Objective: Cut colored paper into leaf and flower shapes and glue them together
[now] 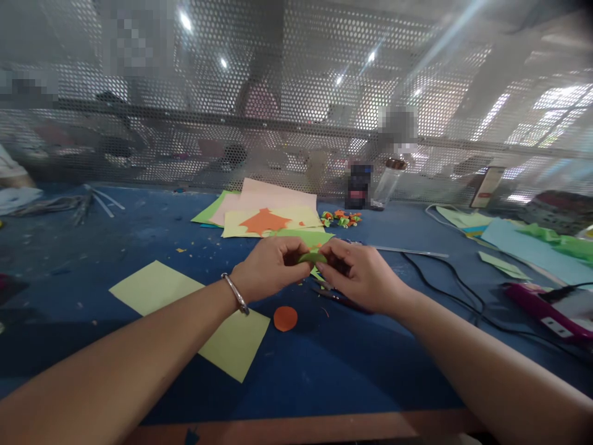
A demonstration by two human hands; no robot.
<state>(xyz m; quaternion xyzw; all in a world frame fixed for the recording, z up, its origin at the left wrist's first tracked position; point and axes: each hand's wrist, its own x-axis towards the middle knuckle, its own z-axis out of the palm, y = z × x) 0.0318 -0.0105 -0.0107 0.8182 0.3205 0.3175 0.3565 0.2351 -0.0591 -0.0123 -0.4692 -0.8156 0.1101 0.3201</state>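
Observation:
Between both hands, over the middle of the blue table, is a small green paper piece (312, 257) that looks bent or folded. My left hand (272, 264), with a silver bracelet at the wrist, pinches its left end. On its right end the fingers of my right hand (360, 272) are closed. An orange paper circle (285, 318) lies flat just below the hands. Partly under my right hand is a dark-handled tool (337, 298), perhaps scissors or pliers. A pale yellow-green sheet (236, 346) lies beneath my left forearm.
Coloured paper sheets (278, 193) are stacked behind the hands, with an orange cut-out (265, 221) on top. Small orange-and-green paper pieces (341, 218) sit beside them. A purple power strip (546, 312) and black cable (456, 300) lie right. A perforated metal screen (287, 123) stands behind.

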